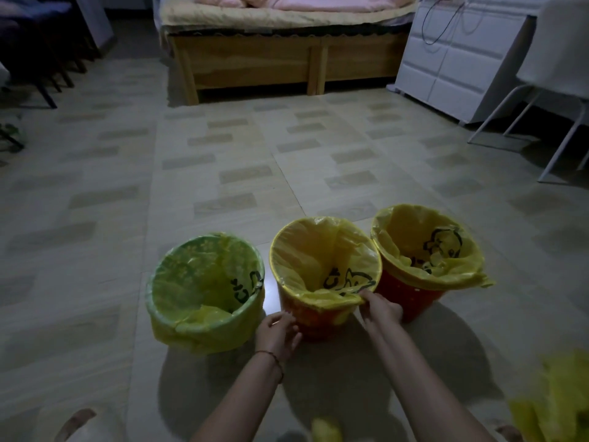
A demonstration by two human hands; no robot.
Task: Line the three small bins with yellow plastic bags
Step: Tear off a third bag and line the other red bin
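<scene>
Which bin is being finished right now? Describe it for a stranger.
On the floor before the bed stand three bins. Take the middle bin: orange, between the green bin and red bin, the only one that both hands touch.

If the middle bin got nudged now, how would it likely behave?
The middle bin looks small, plastic and empty but for its bag, so probably light and easily slid. The floor looks smooth. Taller than wide, it might tip.

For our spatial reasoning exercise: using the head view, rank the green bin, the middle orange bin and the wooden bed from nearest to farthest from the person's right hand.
1. Middle orange bin, touched by the right hand.
2. Green bin, left of it.
3. Wooden bed, far across the floor.
</scene>
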